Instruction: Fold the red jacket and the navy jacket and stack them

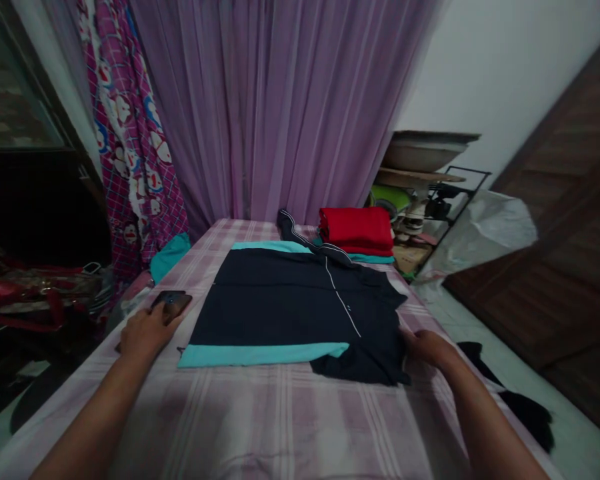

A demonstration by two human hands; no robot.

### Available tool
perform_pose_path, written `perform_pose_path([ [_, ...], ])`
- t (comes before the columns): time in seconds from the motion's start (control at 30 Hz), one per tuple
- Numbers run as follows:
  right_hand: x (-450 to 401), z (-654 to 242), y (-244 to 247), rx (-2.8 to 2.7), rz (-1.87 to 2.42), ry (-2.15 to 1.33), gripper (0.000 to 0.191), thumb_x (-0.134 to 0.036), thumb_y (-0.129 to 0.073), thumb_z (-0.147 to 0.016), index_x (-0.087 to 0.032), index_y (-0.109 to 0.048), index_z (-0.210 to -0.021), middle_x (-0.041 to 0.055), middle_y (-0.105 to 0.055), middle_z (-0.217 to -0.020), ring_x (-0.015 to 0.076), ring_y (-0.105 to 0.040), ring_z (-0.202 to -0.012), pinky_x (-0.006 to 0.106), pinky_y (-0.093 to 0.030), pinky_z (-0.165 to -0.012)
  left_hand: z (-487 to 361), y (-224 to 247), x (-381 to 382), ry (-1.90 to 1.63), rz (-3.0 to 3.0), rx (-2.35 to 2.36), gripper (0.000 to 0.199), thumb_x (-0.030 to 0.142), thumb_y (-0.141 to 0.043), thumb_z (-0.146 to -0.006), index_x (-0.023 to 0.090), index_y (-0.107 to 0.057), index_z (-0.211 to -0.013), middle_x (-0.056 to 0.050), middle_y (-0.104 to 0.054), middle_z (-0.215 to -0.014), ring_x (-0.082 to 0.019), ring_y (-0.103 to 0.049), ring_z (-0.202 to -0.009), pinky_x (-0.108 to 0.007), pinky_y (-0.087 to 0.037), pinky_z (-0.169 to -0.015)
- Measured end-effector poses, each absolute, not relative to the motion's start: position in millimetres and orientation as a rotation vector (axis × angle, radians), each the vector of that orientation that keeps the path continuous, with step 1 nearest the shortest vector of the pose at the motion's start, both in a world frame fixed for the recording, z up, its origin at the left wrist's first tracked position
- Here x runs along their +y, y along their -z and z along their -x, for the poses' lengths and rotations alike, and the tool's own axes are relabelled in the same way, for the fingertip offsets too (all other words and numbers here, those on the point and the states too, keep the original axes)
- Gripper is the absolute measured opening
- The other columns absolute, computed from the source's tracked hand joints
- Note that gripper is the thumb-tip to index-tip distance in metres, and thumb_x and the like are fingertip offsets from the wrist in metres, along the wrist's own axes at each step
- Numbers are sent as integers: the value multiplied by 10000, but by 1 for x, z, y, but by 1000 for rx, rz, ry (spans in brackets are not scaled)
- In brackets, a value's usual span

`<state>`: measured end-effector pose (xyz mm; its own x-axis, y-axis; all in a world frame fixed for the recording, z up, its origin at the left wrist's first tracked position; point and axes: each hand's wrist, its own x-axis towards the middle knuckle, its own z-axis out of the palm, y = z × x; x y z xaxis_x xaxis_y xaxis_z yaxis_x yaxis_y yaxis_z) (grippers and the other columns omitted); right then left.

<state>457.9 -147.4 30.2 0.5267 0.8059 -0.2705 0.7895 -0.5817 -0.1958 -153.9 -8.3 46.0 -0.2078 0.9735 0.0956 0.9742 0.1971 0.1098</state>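
Observation:
A dark navy shirt with turquoise side panels and white piping [275,300] lies flat on the plaid bedding [260,427], its collar end to the right. My right hand [427,348] is closed at the shirt's right edge, its fingertips partly hidden by the fabric. At the left, my left hand [147,328] rests over a dark phone [179,303], with the fingers against its near side. A folded red cloth [357,228] sits on turquoise fabric [373,259] behind the shirt.
Purple curtains [290,100] hang behind the bed. A cluttered rack [420,200] and a pale plastic bag [495,227] stand at the right, with black cloth [527,413] below. Turquoise cloth [171,257] lies at the left edge, near a red object [55,300].

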Motion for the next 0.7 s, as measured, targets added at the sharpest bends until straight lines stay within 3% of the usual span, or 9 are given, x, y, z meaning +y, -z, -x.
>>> perform_pose_path([
  [0.1, -170, -440, -41, -1350, 2472, -970, 675, -719, -319, -851, -196, -621, -551, 142, -686, -632, 254, -683, -653, 361, -532, -639, 151, -45, -8, 164, 1957, -2450, 763, 672, -331, -841, 150, -473, -1378, -260, -545, -1252, -455, -526, -1155, -528, -446, -899],
  [0.2, -189, -422, -48, -1210, 2248, -1144, 624, -788, -499, -730, -180, -610, -646, 90, -663, -621, 211, -642, -598, 319, -508, -560, 151, -44, -7, 107, 1934, -2480, 791, 704, -277, -843, 167, -426, -1405, -239, -518, -1299, -445, -509, -1188, -530, -442, -919],
  [0.3, -203, -409, -53, -1196, 1906, -1129, 607, -716, -694, -603, -170, -633, -860, 77, -709, -818, 217, -667, -754, 322, -536, -671, 153, -45, -6, 94, 1895, -2487, 739, 680, -306, -855, 194, -407, -1403, -190, -511, -1342, -415, -497, -1214, -523, -447, -927],
  [0.37, -207, -401, -55, -1159, 1681, -1140, 686, -640, -740, -602, -190, -610, -1105, 85, -709, -1033, 238, -668, -935, 350, -540, -802, 151, -48, -8, 108, 1871, -2457, 676, 656, -336, -863, 207, -447, -1356, -161, -508, -1369, -407, -474, -1241, -562, -430, -945],
  [0.47, -205, -388, -54, -1100, 1544, -1171, 896, -508, -769, -641, -257, -407, -1422, 97, -613, -1305, 249, -610, -1138, 392, -511, -929, 133, -55, -18, 206, 1930, -2310, 625, 619, -332, -882, 194, -493, -1312, -158, -445, -1453, -408, -385, -1328, -636, -356, -1011],
  [0.57, -186, -379, -54, -1120, 1481, -1059, 982, -414, -806, -608, -277, -359, -1470, 98, -501, -1440, 258, -538, -1246, 399, -481, -991, 96, -58, -36, 332, 2420, -2011, 658, 573, -361, -885, 157, -455, -1385, -147, -451, -1475, -330, -400, -1355, -519, -340, -1099],
  [0.63, -165, -377, -59, -1074, 1435, -881, 964, -404, -812, -587, -266, -398, -1447, 97, -486, -1451, 261, -526, -1254, 397, -476, -1000, 69, -55, -49, 260, 2901, -1679, 703, 591, -457, -839, 208, -434, -1428, -97, -501, -1456, -280, -467, -1320, -435, -358, -1108],
  [0.7, -142, -377, -68, -925, 1392, -688, 958, -446, -789, -607, -255, -375, -1450, 103, -520, -1413, 259, -558, -1207, 407, -505, -959, 49, -49, -59, 137, 3101, -1484, 699, 563, -544, -796, 270, -455, -1424, -61, -513, -1456, -271, -488, -1310, -428, -357, -1109],
])
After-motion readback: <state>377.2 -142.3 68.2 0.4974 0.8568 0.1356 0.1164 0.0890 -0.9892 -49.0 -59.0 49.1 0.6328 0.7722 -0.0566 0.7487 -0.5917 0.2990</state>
